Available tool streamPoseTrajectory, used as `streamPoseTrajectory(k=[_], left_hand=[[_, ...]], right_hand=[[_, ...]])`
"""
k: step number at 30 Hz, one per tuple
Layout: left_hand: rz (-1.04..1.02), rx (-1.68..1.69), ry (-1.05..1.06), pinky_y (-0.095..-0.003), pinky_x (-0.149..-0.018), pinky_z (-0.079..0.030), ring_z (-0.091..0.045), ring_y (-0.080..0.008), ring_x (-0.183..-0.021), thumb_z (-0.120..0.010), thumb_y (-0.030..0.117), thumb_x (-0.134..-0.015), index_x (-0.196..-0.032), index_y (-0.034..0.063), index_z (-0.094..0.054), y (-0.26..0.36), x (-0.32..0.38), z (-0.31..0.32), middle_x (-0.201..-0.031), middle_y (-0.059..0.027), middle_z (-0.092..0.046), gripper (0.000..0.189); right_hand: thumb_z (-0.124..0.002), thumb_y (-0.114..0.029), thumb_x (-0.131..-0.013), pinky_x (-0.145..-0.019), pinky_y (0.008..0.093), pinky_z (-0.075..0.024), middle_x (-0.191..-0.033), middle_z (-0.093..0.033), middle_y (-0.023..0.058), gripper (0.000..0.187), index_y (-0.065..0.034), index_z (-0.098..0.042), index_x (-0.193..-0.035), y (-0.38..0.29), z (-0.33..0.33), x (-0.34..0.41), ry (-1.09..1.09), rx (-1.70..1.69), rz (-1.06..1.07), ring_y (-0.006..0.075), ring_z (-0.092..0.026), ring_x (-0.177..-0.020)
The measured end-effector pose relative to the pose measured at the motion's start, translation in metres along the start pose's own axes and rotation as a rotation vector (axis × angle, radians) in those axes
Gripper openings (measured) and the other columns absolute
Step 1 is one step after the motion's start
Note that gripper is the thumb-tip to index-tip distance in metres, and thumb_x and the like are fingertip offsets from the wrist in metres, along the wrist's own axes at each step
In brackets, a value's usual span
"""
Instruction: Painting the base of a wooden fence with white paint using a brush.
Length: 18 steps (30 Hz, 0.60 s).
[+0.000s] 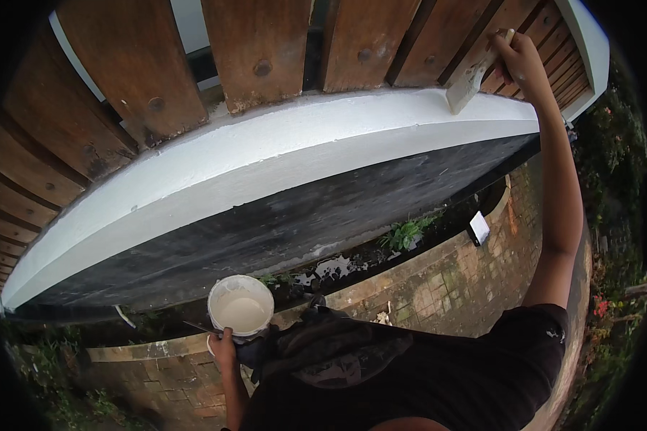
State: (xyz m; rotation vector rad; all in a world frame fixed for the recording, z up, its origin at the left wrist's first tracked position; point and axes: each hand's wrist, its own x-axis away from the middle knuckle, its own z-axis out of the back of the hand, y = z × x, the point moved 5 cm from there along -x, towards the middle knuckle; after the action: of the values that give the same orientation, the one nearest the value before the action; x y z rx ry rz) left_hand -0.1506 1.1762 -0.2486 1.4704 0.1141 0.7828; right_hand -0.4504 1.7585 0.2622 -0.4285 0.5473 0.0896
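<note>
My right hand [512,56] grips the handle of a wide flat paintbrush [466,86]. Its pale, paint-coated bristle end rests against the white top ledge [312,119] of a low wall, near the foot of the wooden slats. Lower in view, my left hand [224,347] holds a white plastic bucket [248,285] at its side, close to my body. Off-white paint [243,313] lies inside the bucket. A thin dark tool [197,326] sticks out leftward by my left hand; its far part is hard to make out.
Brown wooden fence slats [259,48] with round plugs rise behind the ledge. Below it is a dark wall face [280,215], with a planting strip holding a green plant [404,234]. A dark-and-white object [479,228] stands on the strip's kerb beside brick paving [431,291].
</note>
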Motion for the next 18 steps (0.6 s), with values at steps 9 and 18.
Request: streamPoseTrajectory(k=[9, 18], left_hand=[[0.009, -0.131, 0.046, -0.031, -0.069, -0.04, -0.047, -0.0149, -0.071, -0.062, 0.011, -0.073, -0.075, 0.0015, -0.051, -0.02, -0.016, 0.051, -0.073, -0.0067, -0.055, 0.015], [-0.055, -0.031, 0.048, -0.0293, -0.07, -0.04, -0.047, -0.0135, -0.072, -0.062, 0.009, -0.074, -0.076, 0.0042, -0.049, -0.037, -0.065, 0.137, -0.077, -0.0046, -0.055, 0.014]], right_hand=[[-0.059, -0.019, -0.086, -0.05, 0.0333, -0.0465, -0.055, -0.055, 0.0171, 0.024, 0.0031, -0.058, -0.077, -0.161, -0.068, 0.042, -0.104, 0.289, 0.249, 0.0283, -0.06, -0.05], [-0.059, -0.014, -0.082, -0.058, 0.0399, -0.0464, -0.062, -0.056, 0.0203, 0.015, 0.0012, -0.058, -0.08, -0.304, -0.155, 0.082, -0.239, 0.436, 0.534, 0.0368, -0.058, -0.06]])
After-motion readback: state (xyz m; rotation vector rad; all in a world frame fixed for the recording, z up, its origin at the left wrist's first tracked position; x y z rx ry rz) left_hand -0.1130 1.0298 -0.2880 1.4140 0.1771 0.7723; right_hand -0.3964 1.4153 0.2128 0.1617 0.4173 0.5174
